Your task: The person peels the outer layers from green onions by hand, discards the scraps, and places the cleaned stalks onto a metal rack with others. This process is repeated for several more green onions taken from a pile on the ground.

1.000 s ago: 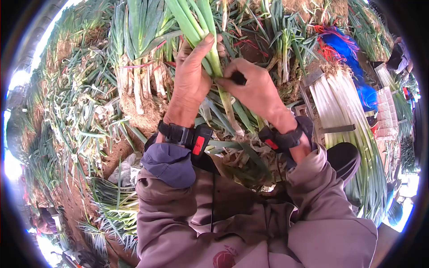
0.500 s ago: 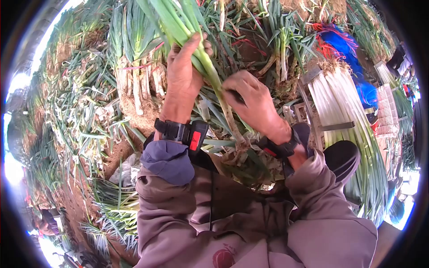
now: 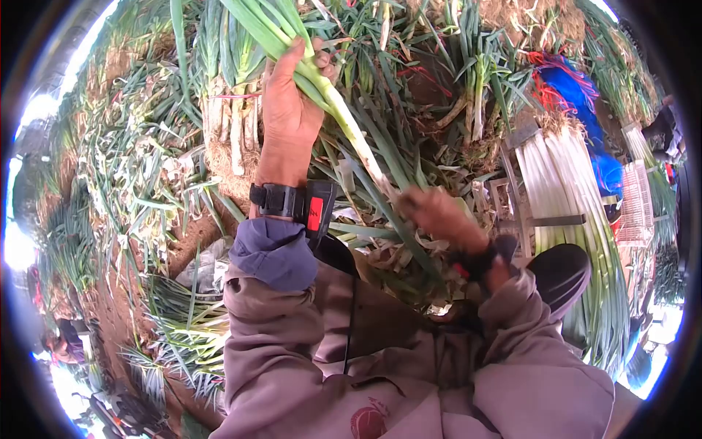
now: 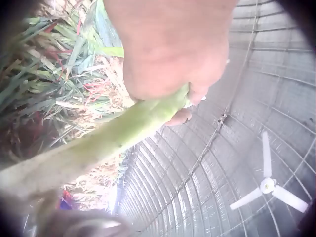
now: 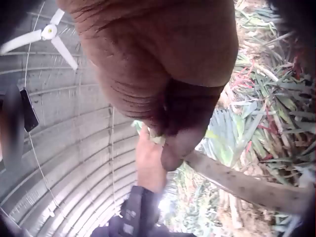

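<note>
A long green onion (image 3: pixel 356 137) slants from the top centre of the head view, leaves up and pale root end down to the right. My left hand (image 3: pixel 292 113) grips it round the green part, also seen in the left wrist view, where the back of the hand (image 4: pixel 173 49) hides most fingers. Blurred in the head view, my right hand (image 3: pixel 442 219) is at the pale lower end. In the right wrist view the fingers of that hand (image 5: pixel 163 59) are curled, with thumb and fingers pinching at the speckled stalk (image 5: pixel 242 185); the exact contact is hidden.
Trimmed white-stalked onions (image 3: pixel 556 172) lie in a rack (image 3: pixel 521 197) at right, beside blue plastic (image 3: pixel 572 91). A tied, rooted bunch (image 3: pixel 232 124) stands behind my left hand. Loose leaves (image 3: pixel 146 157) cover the left side, and more onions (image 3: pixel 183 329) lie lower left.
My right hand has moved down and right along the stalk, from near my left hand to its pale end. My left hand has shifted up and left with the onion.
</note>
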The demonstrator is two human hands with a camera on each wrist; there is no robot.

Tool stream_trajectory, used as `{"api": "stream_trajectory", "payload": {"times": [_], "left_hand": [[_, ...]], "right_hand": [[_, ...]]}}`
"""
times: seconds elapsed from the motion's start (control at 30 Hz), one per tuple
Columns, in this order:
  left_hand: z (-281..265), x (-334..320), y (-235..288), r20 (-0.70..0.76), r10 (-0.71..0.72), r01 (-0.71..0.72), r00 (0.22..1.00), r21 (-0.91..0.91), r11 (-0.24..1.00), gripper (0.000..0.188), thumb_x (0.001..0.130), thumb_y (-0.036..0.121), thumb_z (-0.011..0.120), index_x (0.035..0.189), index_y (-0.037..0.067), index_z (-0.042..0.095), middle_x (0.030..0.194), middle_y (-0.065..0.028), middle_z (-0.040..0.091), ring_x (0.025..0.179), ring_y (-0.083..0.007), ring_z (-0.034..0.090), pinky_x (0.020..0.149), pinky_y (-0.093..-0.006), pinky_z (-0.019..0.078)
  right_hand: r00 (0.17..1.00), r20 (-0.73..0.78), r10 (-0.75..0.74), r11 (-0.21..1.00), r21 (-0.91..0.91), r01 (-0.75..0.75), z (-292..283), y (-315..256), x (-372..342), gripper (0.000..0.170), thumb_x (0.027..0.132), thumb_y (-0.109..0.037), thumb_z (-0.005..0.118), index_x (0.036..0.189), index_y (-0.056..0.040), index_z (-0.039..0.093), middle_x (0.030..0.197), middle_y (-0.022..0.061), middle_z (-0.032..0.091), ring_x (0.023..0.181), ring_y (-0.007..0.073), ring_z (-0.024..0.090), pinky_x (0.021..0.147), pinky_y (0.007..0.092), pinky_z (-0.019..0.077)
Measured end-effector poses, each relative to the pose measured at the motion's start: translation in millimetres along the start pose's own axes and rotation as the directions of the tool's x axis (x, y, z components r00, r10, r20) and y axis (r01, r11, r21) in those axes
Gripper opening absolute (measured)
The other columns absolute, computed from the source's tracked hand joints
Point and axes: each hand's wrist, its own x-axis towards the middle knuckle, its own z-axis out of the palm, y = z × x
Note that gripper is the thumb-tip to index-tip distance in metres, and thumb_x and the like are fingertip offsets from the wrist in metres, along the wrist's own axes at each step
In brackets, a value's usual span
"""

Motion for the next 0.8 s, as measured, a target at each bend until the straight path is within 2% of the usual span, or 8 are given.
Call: {"api": "stream_trajectory", "payload": {"times": [0.07, 0.1, 0.2, 0.23, 0.37, 0.57, 0.7, 0.8], "left_hand": [[-11.2, 5.5, 3.3, -0.055, 0.035, -0.033, 0.998, 0.045, 0.998, 0.024, 0.094, 0.015, 0.068, 0.109, 0.001, 0.056, 0.097, -0.0097, 0.063, 0.079, -0.0172, 0.057, 0.068, -0.0303, 0.0506], [-12.3, 8.0, 5.9, -0.107, 0.065, -0.055, 0.992, 0.089, 0.994, 0.023, 0.093, 0.014, 0.068, 0.109, 0.001, 0.057, 0.098, -0.0103, 0.063, 0.079, -0.0179, 0.059, 0.068, -0.0313, 0.0525], [-16.6, 3.7, -6.9, -0.163, 0.121, -0.1, 0.979, 0.127, 0.987, 0.023, 0.091, 0.009, 0.067, 0.11, 0.001, 0.057, 0.099, -0.0113, 0.065, 0.079, -0.019, 0.061, 0.068, -0.0329, 0.0549], [-9.7, 8.5, -13.9, -0.186, 0.131, -0.105, 0.974, 0.142, 0.984, 0.023, 0.091, 0.007, 0.067, 0.11, 0.001, 0.057, 0.099, -0.0117, 0.066, 0.079, -0.0192, 0.061, 0.068, -0.0329, 0.0548], [-5.1, 7.3, -39.2, -0.19, 0.007, 0.022, 0.982, 0.152, 0.988, 0.024, 0.089, 0.003, 0.066, 0.111, -0.001, 0.057, 0.098, -0.0118, 0.067, 0.082, -0.0209, 0.063, 0.072, -0.0339, 0.0553], [-1.4, -6.7, -42.6, -0.092, -0.135, 0.156, 0.987, 0.284, 0.946, 0.029, 0.09, 0.007, 0.066, 0.117, 0.0, 0.057, 0.108, -0.0124, 0.066, 0.093, -0.025, 0.065, 0.081, -0.0387, 0.0544], [-5.8, -7.4, -40.7, -0.027, -0.235, 0.231, 0.972, 0.326, 0.917, 0.042, 0.09, 0.012, 0.069, 0.127, 0.004, 0.052, 0.116, -0.0094, 0.064, 0.107, -0.0248, 0.061, 0.09, -0.0421, 0.0488], [-6.8, -3.3, -38.1, 0.012, -0.271, 0.252, 0.962, 0.33, 0.91, 0.064, 0.089, 0.017, 0.073, 0.145, 0.009, 0.042, 0.124, -0.0043, 0.061, 0.122, -0.0229, 0.054, 0.098, -0.0415, 0.0417]], "right_hand": [[0.831, 0.527, 0.179, 0.981, -0.034, -0.19, 79.8, 29.7, -45.8, 0.025, 0.1, -0.024, 0.052, 0.114, -0.007, 0.062, 0.092, 0.017, 0.067, 0.083, 0.038, 0.068, 0.074, 0.0427, 0.0552], [0.834, 0.523, 0.175, 0.982, -0.035, -0.184, 78.7, 21.8, -48.5, 0.025, 0.1, -0.024, 0.052, 0.114, -0.007, 0.062, 0.092, 0.017, 0.067, 0.083, 0.038, 0.068, 0.074, 0.0427, 0.0552], [0.96, 0.112, 0.256, 0.916, 0.29, -0.277, 54.9, -4.7, -53.3, 0.03, 0.095, -0.025, 0.062, 0.12, -0.0086, 0.063, 0.098, 0.0169, 0.068, 0.089, 0.0387, 0.067, 0.077, 0.0443, 0.0542], [0.945, -0.16, 0.285, 0.927, 0.298, -0.229, 32.0, -11.9, -27.6, 0.033, 0.093, -0.025, 0.066, 0.121, -0.0095, 0.063, 0.099, 0.0162, 0.067, 0.089, 0.038, 0.067, 0.074, 0.0443, 0.0548], [0.789, -0.599, 0.134, 0.988, 0.145, -0.057, -58.1, -41.6, 54.7, 0.035, 0.086, -0.017, 0.072, 0.118, -0.0076, 0.061, 0.106, 0.0128, 0.064, 0.098, 0.0342, 0.064, 0.079, 0.0423, 0.0536], [0.777, -0.63, 0.0, 1.0, -0.014, -0.011, -51.3, -16.7, 101.9, 0.036, 0.083, -0.016, 0.073, 0.115, -0.0058, 0.06, 0.101, 0.0142, 0.063, 0.09, 0.0342, 0.063, 0.076, 0.0453, 0.0527], [0.786, -0.496, 0.369, 0.84, 0.54, -0.053, -61.2, -4.2, 101.3, 0.028, 0.086, -0.018, 0.074, 0.105, 0.0007, 0.068, 0.092, 0.0183, 0.07, 0.081, 0.0304, 0.068, 0.076, 0.038, 0.0537], [0.848, -0.335, 0.41, 0.691, 0.721, -0.049, -72.1, 5.9, 106.2, 0.026, 0.088, -0.02, 0.074, 0.107, -0.0022, 0.07, 0.095, 0.0176, 0.073, 0.085, 0.0301, 0.07, 0.08, 0.0366, 0.0537]]}}
